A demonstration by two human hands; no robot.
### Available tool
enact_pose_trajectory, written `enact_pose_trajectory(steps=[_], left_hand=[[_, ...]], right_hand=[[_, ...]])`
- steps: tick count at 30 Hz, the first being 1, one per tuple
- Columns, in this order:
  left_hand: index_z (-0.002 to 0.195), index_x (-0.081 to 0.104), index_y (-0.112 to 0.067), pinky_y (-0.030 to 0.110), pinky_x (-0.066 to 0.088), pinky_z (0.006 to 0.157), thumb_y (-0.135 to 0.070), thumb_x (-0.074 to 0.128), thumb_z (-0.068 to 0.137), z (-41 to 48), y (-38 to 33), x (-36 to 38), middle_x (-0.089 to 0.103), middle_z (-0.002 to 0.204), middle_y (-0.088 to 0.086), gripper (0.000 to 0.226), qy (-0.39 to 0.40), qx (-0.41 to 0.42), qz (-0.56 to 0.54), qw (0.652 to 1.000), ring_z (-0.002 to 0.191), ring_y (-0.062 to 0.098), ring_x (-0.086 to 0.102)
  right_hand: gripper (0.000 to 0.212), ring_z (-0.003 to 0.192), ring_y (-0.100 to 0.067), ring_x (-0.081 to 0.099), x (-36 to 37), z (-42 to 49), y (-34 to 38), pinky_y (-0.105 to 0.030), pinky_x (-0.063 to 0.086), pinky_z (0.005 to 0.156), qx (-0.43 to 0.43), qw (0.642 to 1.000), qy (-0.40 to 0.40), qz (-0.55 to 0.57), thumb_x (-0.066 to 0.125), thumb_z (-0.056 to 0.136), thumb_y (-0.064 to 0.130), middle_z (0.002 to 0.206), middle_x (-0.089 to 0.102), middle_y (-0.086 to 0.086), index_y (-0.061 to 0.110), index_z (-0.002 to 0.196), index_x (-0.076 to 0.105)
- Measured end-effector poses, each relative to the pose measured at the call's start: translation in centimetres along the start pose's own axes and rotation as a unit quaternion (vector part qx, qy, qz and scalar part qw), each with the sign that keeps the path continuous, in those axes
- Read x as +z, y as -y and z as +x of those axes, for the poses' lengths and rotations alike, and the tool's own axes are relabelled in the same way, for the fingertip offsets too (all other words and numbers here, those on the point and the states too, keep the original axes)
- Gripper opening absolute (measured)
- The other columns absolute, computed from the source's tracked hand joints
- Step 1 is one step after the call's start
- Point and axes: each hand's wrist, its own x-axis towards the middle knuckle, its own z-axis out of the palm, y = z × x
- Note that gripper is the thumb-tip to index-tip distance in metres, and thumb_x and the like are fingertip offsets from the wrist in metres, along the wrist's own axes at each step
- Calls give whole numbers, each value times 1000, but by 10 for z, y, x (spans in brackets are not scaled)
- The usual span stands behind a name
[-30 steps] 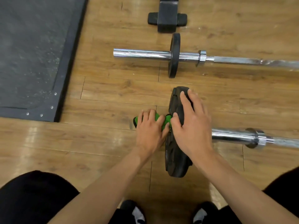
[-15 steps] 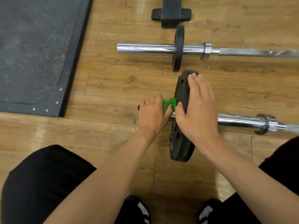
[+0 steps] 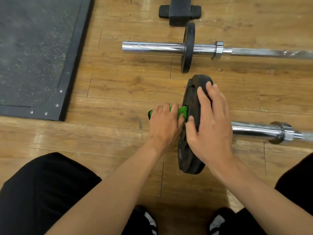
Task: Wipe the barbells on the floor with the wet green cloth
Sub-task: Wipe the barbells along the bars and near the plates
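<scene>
Two chrome barbells lie on the wooden floor. The near barbell carries a large black plate. My left hand grips the green cloth wrapped round the bar's sleeve end, just left of the plate; the sleeve itself is hidden under cloth and hand. My right hand lies over the plate's top edge with its fingers spread across it. The far barbell lies parallel behind, with a thin black plate on it.
A dark rubber mat with a raised black border fills the far left. A black bench foot stands behind the far barbell. My knees in black trousers and my shoes are at the bottom edge.
My left hand with the cloth has slid slightly left along the sleeve, showing more green beside the plate. My right hand stays on the plate.
</scene>
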Motion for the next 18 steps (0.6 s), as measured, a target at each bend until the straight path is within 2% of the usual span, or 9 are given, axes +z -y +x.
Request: enact_pose_trajectory(steps=[2, 3, 5, 8, 11, 12, 15, 18], left_hand=[[113, 58, -17, 40, 38, 80, -42, 37, 107, 16, -3, -5, 68, 109, 10, 34, 39, -26, 30, 998, 96, 33, 66], [113, 59, -18, 39, 35, 78, -43, 36, 107, 19, -1, -4, 68, 108, 9, 34, 43, -34, 27, 998, 94, 32, 66], [114, 60, -18, 39, 35, 79, -42, 38, 106, 8, 0, 0, 67, 106, 9, 34, 13, -22, -3, 1000, 92, 33, 65], [112, 60, -17, 41, 43, 77, -43, 40, 100, -17, 15, 5, 63, 99, 8, 35, -38, 23, -36, 998, 87, 33, 63], [105, 59, -16, 37, 38, 66, -43, 49, 99, -9, 29, -4, 65, 97, 10, 30, 4, -67, -54, 996, 87, 34, 63], [104, 60, -15, 38, 38, 66, -43, 49, 99, -3, 26, -5, 66, 97, 11, 30, 10, -78, -46, 996, 88, 35, 64], [102, 64, -15, 38, 39, 67, -41, 39, 99, -9, 0, 4, 67, 93, 10, 37, -15, -19, -4, 1000, 81, 34, 65], [116, 63, -14, 42, 43, 89, -37, 38, 100, -28, -2, 15, 64, 104, 9, 37, -25, 39, -13, 999, 94, 32, 61]], right_hand=[[60, 153, -38, 28, 0, -3, 1, -56, 29, 123, -4, 1000, -1, -10, 54, 94, 16, 159, 39, -25, -5, 150, 45], [60, 153, -39, 28, 0, -4, 1, -56, 29, 123, -7, 1000, 0, -13, 54, 94, 16, 159, 39, -25, -6, 150, 45], [60, 152, -39, 29, -1, -7, 0, -55, 29, 124, -14, 1000, -1, -18, 54, 94, 16, 158, 40, -26, -6, 149, 45], [61, 152, -40, 30, -2, -18, 1, -54, 28, 124, -31, 999, -3, -18, 54, 93, 14, 157, 41, -27, -7, 149, 45], [62, 151, -41, 31, -2, -27, 4, -54, 29, 124, -48, 999, -12, -14, 54, 91, 13, 156, 43, -26, -5, 149, 47], [62, 151, -41, 32, -2, -29, 5, -54, 28, 124, -50, 999, -16, -15, 55, 90, 13, 156, 43, -26, -5, 149, 47], [61, 150, -41, 33, -1, -30, 6, -54, 29, 124, -47, 998, -25, -13, 57, 90, 11, 155, 45, -26, -5, 148, 50], [59, 150, -41, 33, -2, -31, 4, -56, 30, 123, -51, 998, -23, -8, 57, 91, 12, 155, 45, -26, -5, 147, 50]])
